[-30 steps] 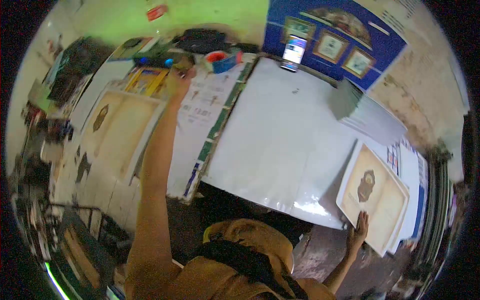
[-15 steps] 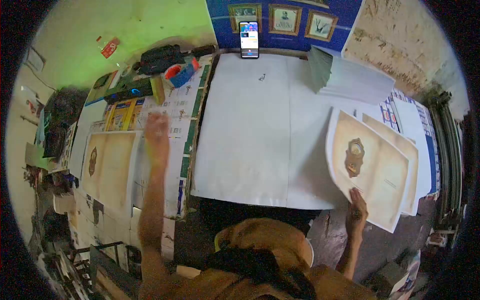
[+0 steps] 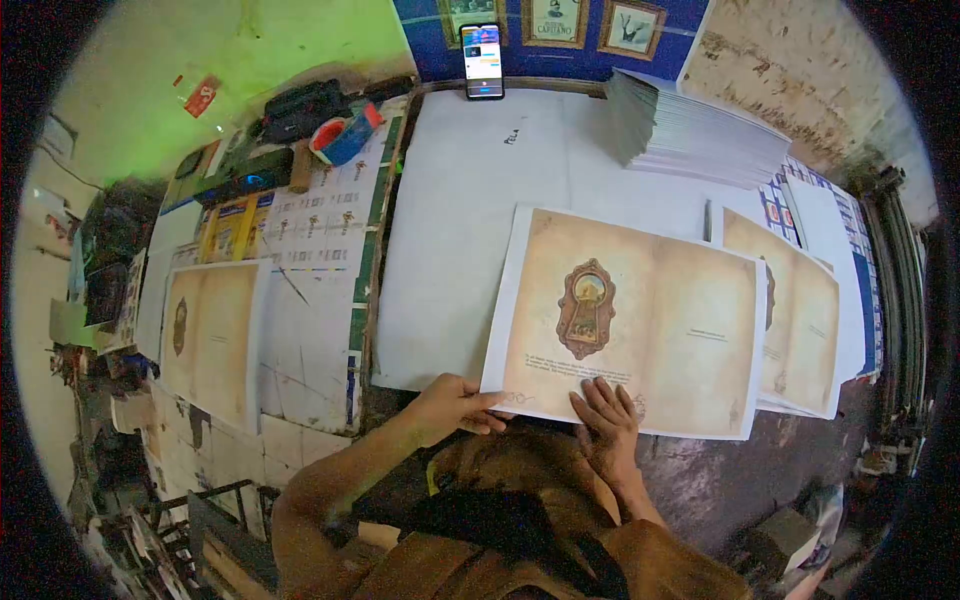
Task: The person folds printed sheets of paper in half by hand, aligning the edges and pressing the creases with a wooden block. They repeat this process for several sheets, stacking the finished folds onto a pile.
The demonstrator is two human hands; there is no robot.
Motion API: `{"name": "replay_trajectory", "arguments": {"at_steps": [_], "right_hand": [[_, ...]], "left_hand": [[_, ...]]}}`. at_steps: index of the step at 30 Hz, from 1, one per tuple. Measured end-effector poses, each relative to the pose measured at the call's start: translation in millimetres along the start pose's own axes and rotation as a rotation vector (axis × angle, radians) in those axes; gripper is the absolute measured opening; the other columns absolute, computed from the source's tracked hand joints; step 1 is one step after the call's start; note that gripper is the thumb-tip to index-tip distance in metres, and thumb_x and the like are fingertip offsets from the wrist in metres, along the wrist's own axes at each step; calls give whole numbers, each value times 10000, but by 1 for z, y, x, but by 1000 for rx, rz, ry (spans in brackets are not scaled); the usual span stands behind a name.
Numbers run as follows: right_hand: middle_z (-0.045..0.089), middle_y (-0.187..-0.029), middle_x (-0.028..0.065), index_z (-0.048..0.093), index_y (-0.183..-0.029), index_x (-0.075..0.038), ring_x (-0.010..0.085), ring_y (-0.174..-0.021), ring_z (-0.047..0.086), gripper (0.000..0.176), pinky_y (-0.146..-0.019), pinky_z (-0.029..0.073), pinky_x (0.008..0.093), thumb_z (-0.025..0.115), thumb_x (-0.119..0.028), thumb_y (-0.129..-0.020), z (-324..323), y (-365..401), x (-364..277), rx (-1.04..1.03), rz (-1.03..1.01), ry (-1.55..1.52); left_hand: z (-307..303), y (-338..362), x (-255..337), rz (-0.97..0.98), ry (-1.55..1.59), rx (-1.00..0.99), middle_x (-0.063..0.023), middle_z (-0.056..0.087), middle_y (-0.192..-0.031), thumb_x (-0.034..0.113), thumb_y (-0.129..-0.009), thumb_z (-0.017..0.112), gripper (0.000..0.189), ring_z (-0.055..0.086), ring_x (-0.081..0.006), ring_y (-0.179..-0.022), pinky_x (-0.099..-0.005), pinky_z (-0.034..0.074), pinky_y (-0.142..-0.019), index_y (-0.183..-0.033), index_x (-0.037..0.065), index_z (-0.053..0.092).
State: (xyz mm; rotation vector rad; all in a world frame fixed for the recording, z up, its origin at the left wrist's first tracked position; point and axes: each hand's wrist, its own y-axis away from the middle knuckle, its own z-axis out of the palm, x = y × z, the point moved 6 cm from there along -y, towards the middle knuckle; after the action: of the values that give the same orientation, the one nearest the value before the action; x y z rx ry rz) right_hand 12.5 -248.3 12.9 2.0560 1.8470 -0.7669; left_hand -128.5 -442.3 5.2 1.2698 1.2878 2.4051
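Observation:
A large printed sheet (image 3: 690,290) lies in front of me on the white board. It has a tan parchment print with an ornate brown frame on its left half and a white margin. My left hand (image 3: 455,408) pinches the sheet's near left corner, thumb on top, the other fingers partly hidden below. My right hand (image 3: 608,428) rests with outstretched fingers on the near edge, close to the printed text. Under and right of it, similar printed sheets (image 3: 800,310) form a stack. Another stack of such prints (image 3: 215,345) lies on the left table.
A lit phone (image 3: 482,62) stands upright at the back of the white board (image 3: 450,220). Behind on the right is a thick stack of paper (image 3: 700,130). Rolls of tape (image 3: 345,135) and a dark bag (image 3: 305,110) sit at the back left.
The printed sheet has moved left from the right-hand stack and now lies flatter. My left hand has come from the left table to its corner; my right hand has shifted left onto its near edge.

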Motion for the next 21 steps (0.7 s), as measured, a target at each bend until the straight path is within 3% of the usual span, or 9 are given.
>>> {"name": "replay_trajectory", "arguments": {"at_steps": [3,6,12,13,16,19,21], "right_hand": [[519,-1354,107,609,-1231,-134,286,-1301,439,518,-1087,283,493,644,-41,-722,-6,-3,-7,26,0,-48],[529,-1342,114,614,-1222,-120,288,-1291,452,518,-1083,296,492,631,5,-719,-6,-11,-11,24,-12,-60],[535,-1331,122,593,-1247,-113,288,-1268,476,543,-1074,326,463,626,20,-721,-9,-37,-28,55,-40,-146],[536,-1330,123,591,-1249,-112,288,-1267,477,543,-1075,326,463,621,23,-724,-7,-42,-31,54,-48,-152],[545,-1318,123,588,-1254,-111,284,-1262,484,542,-1080,317,463,609,30,-731,-1,-53,-36,57,-81,-207],[544,-1318,118,578,-1260,-117,275,-1257,487,531,-1082,316,469,606,8,-745,4,-56,-36,60,-104,-248],[535,-1328,111,549,-1287,-130,272,-1246,494,533,-1078,323,481,602,-31,-766,9,-57,-35,35,-108,-256]], "left_hand": [[-1,11,-9,-56,71,31,-130,668,-1010,279,-937,592,375,670,-168,-818,-284,545,-690,-1140,-36,598],[5,14,-4,76,182,126,-120,679,-972,262,-942,587,341,673,-166,-766,-258,538,-643,-1108,-35,615],[3,43,39,561,-271,514,-93,689,-783,235,-965,547,303,662,-130,-658,-224,500,-531,-973,-48,654],[4,48,46,580,-142,573,-94,679,-714,235,-966,544,326,659,-113,-647,-219,475,-508,-870,-51,665],[-2,60,49,590,-203,704,-103,678,-714,240,-966,545,351,650,-107,-631,-220,442,-490,-800,-49,658],[-6,68,38,667,33,689,-111,662,-695,235,-979,505,384,626,-135,-590,-244,425,-500,-748,-40,642],[-13,81,35,879,132,682,-118,646,-676,234,-987,470,406,605,-162,-561,-268,428,-520,-733,-36,634]]}}
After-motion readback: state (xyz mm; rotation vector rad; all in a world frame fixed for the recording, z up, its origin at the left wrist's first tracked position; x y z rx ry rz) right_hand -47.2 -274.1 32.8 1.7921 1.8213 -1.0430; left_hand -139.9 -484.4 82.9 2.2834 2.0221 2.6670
